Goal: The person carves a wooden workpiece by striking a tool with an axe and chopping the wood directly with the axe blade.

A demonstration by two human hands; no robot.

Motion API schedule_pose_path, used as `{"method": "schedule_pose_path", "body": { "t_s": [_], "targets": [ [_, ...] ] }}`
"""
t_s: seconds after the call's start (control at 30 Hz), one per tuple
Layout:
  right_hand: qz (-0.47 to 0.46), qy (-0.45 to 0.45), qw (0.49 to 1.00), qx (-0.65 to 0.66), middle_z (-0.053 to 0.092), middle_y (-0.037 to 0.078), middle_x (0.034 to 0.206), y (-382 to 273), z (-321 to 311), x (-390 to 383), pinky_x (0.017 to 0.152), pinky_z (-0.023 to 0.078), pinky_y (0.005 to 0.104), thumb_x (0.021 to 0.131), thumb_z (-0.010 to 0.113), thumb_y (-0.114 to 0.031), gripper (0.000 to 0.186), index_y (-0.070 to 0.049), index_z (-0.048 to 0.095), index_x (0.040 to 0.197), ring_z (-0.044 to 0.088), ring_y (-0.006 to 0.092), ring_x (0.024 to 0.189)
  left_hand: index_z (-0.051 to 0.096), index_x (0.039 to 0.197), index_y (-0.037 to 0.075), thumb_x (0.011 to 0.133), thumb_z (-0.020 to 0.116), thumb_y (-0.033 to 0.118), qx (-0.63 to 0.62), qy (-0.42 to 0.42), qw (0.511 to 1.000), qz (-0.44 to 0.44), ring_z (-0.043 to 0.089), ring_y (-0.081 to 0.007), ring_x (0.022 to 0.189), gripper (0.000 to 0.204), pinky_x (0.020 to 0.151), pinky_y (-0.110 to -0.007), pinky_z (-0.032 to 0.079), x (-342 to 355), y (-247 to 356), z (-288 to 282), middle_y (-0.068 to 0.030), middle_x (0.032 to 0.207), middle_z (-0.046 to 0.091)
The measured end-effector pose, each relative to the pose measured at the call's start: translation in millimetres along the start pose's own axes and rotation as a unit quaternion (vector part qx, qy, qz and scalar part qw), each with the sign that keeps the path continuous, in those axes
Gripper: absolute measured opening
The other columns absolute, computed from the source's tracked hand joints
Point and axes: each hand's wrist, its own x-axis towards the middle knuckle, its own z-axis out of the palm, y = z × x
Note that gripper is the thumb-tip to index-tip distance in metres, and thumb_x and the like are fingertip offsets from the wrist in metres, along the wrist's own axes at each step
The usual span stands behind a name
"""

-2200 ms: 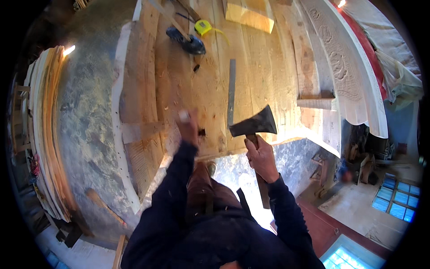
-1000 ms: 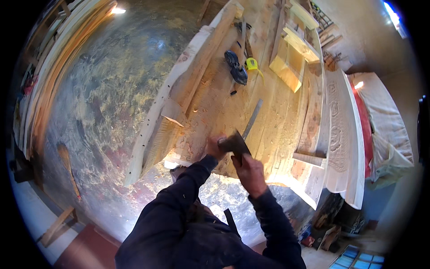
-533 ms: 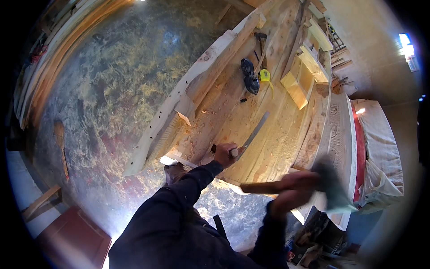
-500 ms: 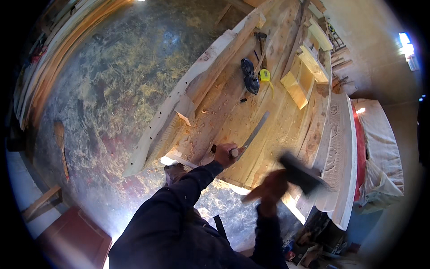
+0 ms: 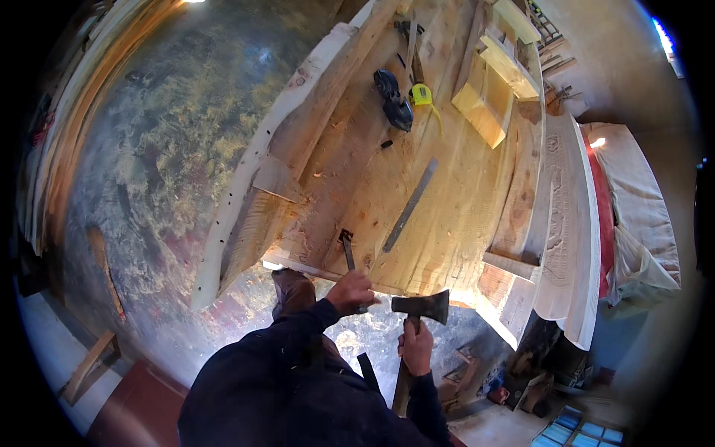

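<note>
My left hand (image 5: 351, 292) is closed around the handle of a chisel (image 5: 348, 255) near the close end of a large wooden piece (image 5: 439, 246). The chisel leans toward me, its far end at a small dark notch (image 5: 345, 235) in the planks. My right hand (image 5: 415, 347) grips the wooden shaft of an axe (image 5: 421, 306) just under its head. The axe is held right of my left hand, blade side to the right. Right of the notch, a long flat metal strip (image 5: 411, 205) lies on the wood.
Farther up the wood lie a yellow tape measure (image 5: 421, 95), a black two-lobed object (image 5: 393, 100) and a hammer (image 5: 415, 56). Pale wooden blocks (image 5: 482, 113) stand along the right side. A raised plank edge (image 5: 246, 179) bounds the left. Long boards (image 5: 89, 97) lie far left.
The chisel, upright before with its butt facing up, now leans toward me. My left hand has drawn nearer. The axe, blurred by motion before, has moved left and is steadier.
</note>
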Motion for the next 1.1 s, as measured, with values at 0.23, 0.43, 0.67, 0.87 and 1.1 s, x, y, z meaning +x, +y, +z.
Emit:
{"method": "schedule_pose_path", "body": {
  "t_s": [0.23,0.43,0.67,0.87,1.1],
  "targets": [
    [0.105,-0.030,0.994,0.025,0.054,0.005,0.059,91,7,-34,0.036,0.041,0.0299,0.099,0.060,-0.028,0.028,-0.004,0.055,0.086,0.051,0.0141,0.041,0.075,0.085,0.017,0.077,0.078,0.012,0.011,0.221,0.975,-0.025,0.058,-0.0270,0.067,0.010,0.062,-0.040,0.044,94,-20,-39,-0.0065,0.071,0.058],
    [0.078,-0.048,0.992,-0.085,0.062,0.012,0.065,94,21,-53,0.051,0.047,0.0384,0.097,0.062,-0.032,0.034,-0.001,0.061,0.084,0.062,0.0226,0.053,0.049,0.065,0.010,0.090,0.073,0.015,-0.102,0.477,0.840,-0.237,0.045,-0.0120,0.055,0.035,0.051,-0.028,0.034,166,-8,-131,0.0002,0.063,0.049],
    [-0.056,-0.066,0.970,-0.229,0.064,0.023,0.075,120,30,-40,0.066,0.048,0.0513,0.095,0.062,-0.034,0.035,0.001,0.062,0.087,0.065,0.0430,0.076,0.051,0.062,0.009,0.093,0.075,0.020,-0.280,0.419,0.773,-0.386,0.042,-0.0035,0.054,0.041,0.049,-0.025,0.030,113,-47,-90,0.0072,0.058,0.047],
    [-0.115,-0.088,0.975,-0.168,0.059,0.009,0.062,118,24,-25,0.046,0.044,0.0362,0.098,0.062,-0.031,0.032,-0.003,0.058,0.083,0.058,0.0200,0.049,0.051,0.061,0.008,0.091,0.075,0.014,-0.214,0.376,0.814,-0.388,0.040,-0.0025,0.057,0.039,0.049,-0.026,0.030,96,-57,-63,0.0102,0.060,0.045],
    [-0.013,-0.058,0.998,-0.030,0.058,0.004,0.061,-2,7,1,0.043,0.042,0.0281,0.100,0.061,-0.027,0.028,-0.003,0.060,0.085,0.055,0.0112,0.047,0.051,0.062,0.007,0.092,0.074,0.019,-0.119,0.302,0.882,-0.342,0.041,-0.0057,0.055,0.040,0.048,-0.032,0.034,97,-66,-23,0.0022,0.055,0.045]
  ]
}}
